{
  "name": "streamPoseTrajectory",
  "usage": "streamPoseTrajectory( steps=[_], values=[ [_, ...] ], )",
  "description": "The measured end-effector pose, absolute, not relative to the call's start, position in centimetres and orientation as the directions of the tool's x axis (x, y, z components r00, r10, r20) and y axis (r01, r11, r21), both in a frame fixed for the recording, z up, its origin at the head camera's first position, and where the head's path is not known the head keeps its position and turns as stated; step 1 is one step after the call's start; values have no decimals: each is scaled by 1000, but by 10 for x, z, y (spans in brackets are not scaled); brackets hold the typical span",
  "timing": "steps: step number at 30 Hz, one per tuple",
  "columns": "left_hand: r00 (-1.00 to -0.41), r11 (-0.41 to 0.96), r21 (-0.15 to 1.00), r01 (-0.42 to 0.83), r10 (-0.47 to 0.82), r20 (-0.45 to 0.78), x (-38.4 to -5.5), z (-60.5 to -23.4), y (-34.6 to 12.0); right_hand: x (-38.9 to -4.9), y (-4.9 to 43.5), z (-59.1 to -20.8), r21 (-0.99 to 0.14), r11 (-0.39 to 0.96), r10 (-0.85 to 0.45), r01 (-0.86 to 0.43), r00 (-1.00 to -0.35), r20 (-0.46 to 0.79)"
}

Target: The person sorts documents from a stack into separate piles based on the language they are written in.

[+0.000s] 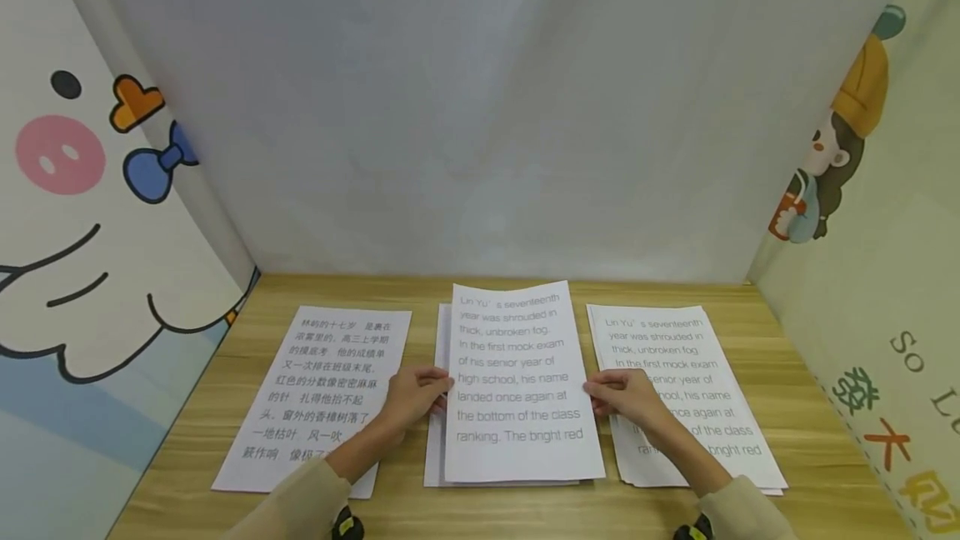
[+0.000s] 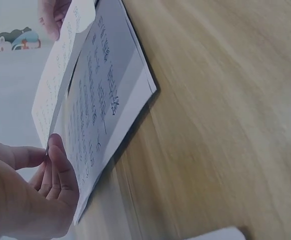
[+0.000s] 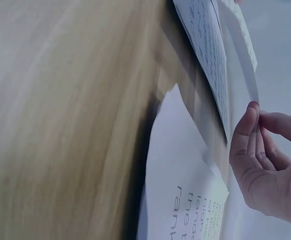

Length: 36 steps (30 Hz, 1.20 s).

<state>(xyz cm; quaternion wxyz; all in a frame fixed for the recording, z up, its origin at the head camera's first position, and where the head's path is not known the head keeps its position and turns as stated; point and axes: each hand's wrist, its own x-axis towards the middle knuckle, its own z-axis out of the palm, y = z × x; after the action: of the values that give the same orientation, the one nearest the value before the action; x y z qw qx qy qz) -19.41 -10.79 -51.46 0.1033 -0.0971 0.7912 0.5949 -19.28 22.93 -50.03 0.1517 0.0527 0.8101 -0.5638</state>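
Observation:
Both hands hold one sheet of paper [image 1: 517,407] with large English print, facing up. My left hand [image 1: 412,400] pinches its left edge between thumb and fingers, and my right hand [image 1: 632,397] pinches the right edge. Raised over the middle stack of paper [image 1: 434,465], the sheet covers most of it. In the left wrist view the sheet [image 2: 55,82] stands tilted above the printed top page of that stack [image 2: 105,90], with the left hand [image 2: 33,192] at its edge. The right wrist view shows the right hand [image 3: 268,165] gripping the bowed sheet [image 3: 244,55].
To the left lies paper with Chinese print [image 1: 322,382], partly behind the left forearm. A slightly uneven stack with English print [image 1: 716,407] lies on the right, under the right forearm. The wooden table [image 1: 517,515] meets a grey back wall [image 1: 480,148] and decorated side panels.

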Motion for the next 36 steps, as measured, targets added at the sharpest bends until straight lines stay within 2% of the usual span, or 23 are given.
streamPoseTrajectory(
  steps=[16,36],
  values=[
    [-971,241,949,-205,72,-228,-198,-505,-81,-190,260,-500,-885,393,-47,250,-956,-291],
    [-951,213,957,-198,193,-240,-205,-504,-23,-173,325,-497,-879,377,3,292,-949,-314]
  ],
)
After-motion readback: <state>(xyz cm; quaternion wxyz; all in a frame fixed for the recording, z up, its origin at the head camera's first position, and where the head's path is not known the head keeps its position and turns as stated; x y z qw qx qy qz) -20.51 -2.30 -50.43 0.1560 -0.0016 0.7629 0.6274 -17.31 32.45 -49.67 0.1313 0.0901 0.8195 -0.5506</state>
